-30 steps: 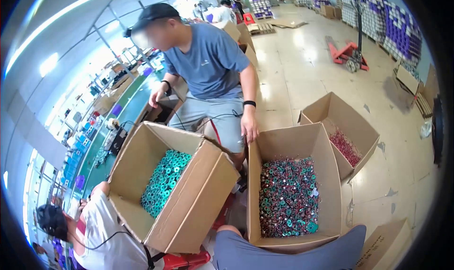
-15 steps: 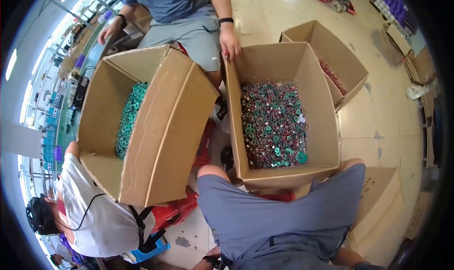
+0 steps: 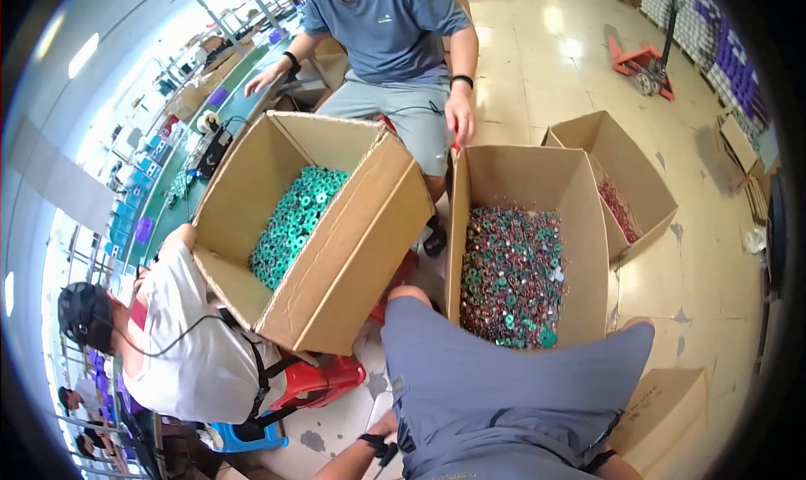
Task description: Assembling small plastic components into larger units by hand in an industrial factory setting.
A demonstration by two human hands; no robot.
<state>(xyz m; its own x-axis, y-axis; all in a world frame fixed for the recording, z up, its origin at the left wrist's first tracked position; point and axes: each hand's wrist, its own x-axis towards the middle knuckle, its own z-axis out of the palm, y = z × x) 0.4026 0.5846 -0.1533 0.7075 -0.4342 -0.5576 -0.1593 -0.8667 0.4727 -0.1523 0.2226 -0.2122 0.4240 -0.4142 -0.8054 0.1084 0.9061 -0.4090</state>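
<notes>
My left hand [image 3: 388, 423] hangs beside the left leg of my grey shorts [image 3: 512, 388], its fingers hidden against the cloth. A black band circles that wrist. Of my right arm only a bit of forearm [image 3: 619, 466] with a dark band shows at the lower edge, and the hand is hidden beside my shorts. In front of my knees stands an open cardboard box [image 3: 583, 203] part filled with small green rings [image 3: 504, 270] mixed with reddish and silvery bits. Left of it, a tilted cardboard box [image 3: 361, 245] holds green ring-shaped parts [image 3: 298, 220].
Opposite me sits a person in a blue shirt [image 3: 386, 26], one hand at the box rim. At left is a person in white [image 3: 193, 346] near a red stool [image 3: 323, 383]. A third box [image 3: 651, 186] stands behind right. Farther off are a workbench [image 3: 164, 199] and red pallet jack [image 3: 642, 64].
My view has tilted up and shifted left, so the boxes appear lower and farther right. More of my left forearm now shows. The seated person's hand stays at the box rim.
</notes>
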